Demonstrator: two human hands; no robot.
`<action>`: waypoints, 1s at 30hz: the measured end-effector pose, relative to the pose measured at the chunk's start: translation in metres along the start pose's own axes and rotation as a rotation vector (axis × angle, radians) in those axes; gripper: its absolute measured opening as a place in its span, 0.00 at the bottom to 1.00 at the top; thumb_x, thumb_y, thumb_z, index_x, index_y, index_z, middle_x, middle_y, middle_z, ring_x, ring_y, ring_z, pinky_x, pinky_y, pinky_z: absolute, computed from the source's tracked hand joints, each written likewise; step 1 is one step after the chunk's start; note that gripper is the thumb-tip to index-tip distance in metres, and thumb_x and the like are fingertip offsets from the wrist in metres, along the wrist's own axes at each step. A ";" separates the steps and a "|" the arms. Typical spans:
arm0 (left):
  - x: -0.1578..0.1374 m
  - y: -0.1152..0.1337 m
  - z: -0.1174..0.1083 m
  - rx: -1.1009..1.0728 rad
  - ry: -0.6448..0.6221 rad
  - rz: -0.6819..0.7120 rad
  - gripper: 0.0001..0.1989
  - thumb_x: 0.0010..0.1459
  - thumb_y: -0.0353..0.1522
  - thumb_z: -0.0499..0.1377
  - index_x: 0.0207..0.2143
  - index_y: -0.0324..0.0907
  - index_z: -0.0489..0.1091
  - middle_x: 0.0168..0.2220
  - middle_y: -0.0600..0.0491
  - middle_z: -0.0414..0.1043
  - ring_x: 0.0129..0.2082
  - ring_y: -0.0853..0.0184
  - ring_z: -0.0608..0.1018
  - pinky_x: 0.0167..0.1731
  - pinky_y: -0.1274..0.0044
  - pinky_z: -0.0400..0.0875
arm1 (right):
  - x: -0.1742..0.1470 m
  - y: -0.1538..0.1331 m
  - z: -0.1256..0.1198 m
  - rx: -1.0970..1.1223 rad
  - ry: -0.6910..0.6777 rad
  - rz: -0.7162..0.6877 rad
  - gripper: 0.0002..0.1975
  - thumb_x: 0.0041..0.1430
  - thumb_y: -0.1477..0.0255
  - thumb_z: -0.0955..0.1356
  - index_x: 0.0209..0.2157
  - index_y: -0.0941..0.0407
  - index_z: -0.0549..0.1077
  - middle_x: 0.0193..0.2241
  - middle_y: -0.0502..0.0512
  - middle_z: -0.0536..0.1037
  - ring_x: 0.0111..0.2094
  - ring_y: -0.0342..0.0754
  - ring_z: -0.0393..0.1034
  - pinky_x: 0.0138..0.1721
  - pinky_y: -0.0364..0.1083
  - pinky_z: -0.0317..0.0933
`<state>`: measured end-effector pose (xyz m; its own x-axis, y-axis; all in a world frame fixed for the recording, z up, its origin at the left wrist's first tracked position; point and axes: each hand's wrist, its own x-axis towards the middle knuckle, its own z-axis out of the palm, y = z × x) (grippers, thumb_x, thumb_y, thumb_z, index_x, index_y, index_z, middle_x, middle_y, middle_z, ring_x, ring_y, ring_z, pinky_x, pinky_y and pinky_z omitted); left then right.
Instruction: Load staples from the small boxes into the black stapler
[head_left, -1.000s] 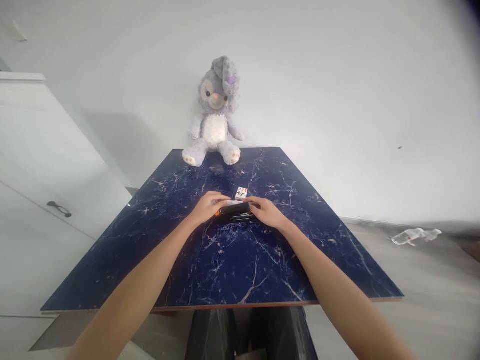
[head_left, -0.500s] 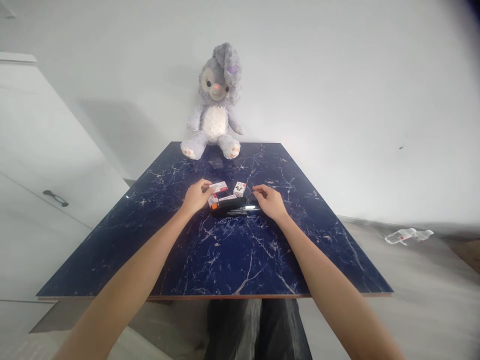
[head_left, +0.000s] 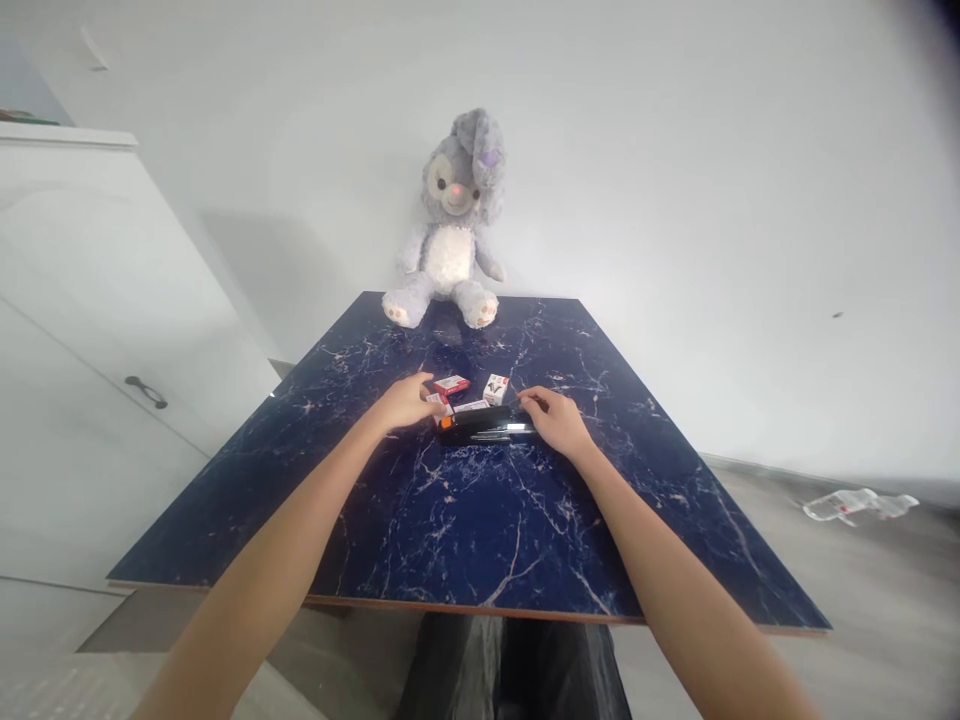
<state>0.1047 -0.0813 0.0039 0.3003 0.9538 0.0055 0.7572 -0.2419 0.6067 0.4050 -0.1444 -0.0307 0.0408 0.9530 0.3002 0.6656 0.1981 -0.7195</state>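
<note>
A black item lies between the left hand, at a red-white box, and right hand, both grips unclear.

On the desk, the left hand partly covered a red-and-white box; print on the white box was too small to read. Whether the right hand pinched anything was unclear. Left of the desk, a cabinet was cut off; right of it, clear plastic blurred.
</note>
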 end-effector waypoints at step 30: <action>-0.041 0.067 0.050 -0.713 0.483 0.291 0.14 0.63 0.42 0.57 0.46 0.44 0.68 0.39 0.49 0.76 0.40 0.62 0.81 0.42 0.70 0.78 | -0.025 -0.061 0.007 -0.071 0.228 -0.455 0.21 0.62 0.61 0.70 0.56 0.51 0.72 0.48 0.57 0.79 0.48 0.54 0.71 0.51 0.54 0.68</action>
<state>0.1721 -0.1458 0.0048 0.0259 0.8819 0.4707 0.1030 -0.4707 0.8762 0.3584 -0.1782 0.0012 -0.1087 0.6981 0.7077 0.7025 0.5576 -0.4422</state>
